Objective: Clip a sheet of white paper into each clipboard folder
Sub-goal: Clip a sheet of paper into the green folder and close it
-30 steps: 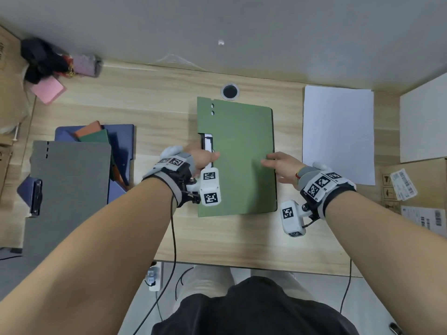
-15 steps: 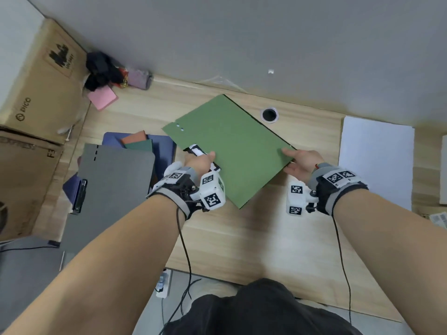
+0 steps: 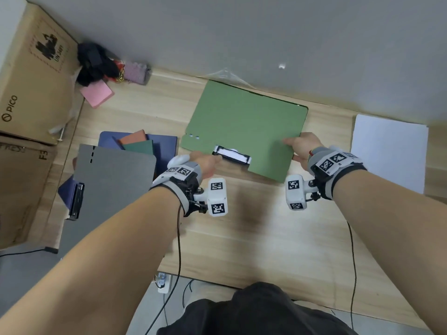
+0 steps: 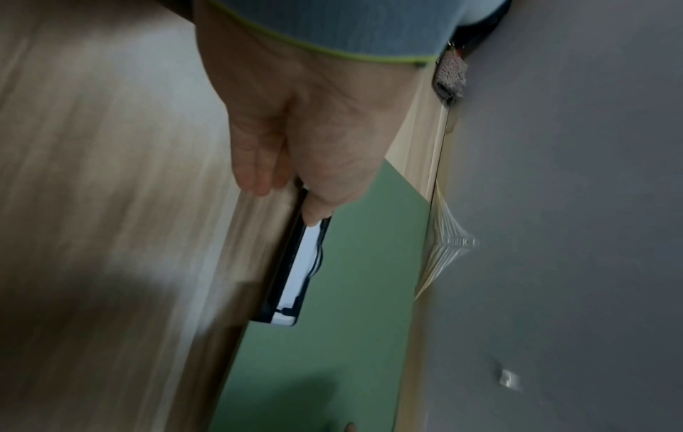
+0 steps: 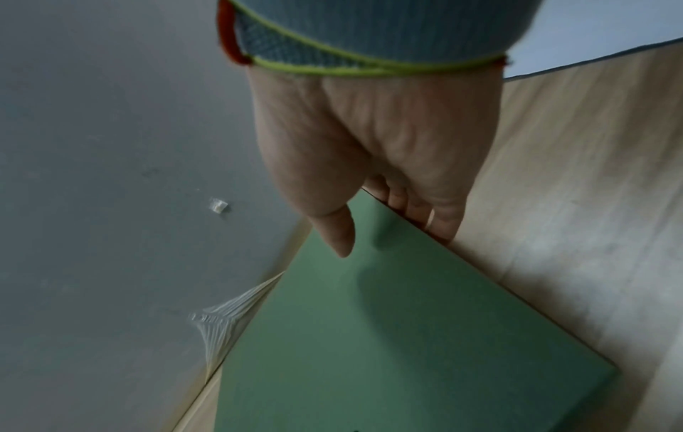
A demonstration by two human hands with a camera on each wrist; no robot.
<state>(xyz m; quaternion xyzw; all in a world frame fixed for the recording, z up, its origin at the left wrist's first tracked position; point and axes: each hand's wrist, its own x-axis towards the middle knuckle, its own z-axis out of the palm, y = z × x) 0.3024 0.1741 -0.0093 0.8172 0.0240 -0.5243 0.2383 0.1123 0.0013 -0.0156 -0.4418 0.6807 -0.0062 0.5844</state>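
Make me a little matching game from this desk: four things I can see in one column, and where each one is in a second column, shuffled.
Things:
1. green folder
2. grey folder
3. sheet of white paper
4. pink pad

Places:
A. at the far left by the cardboard box
B. held between the left hand and right hand
C. at the right of the desk, beyond the right hand
D. on the blue folder, left of the left hand

Pairs: 1-B, 2-D, 3-C, 4-A
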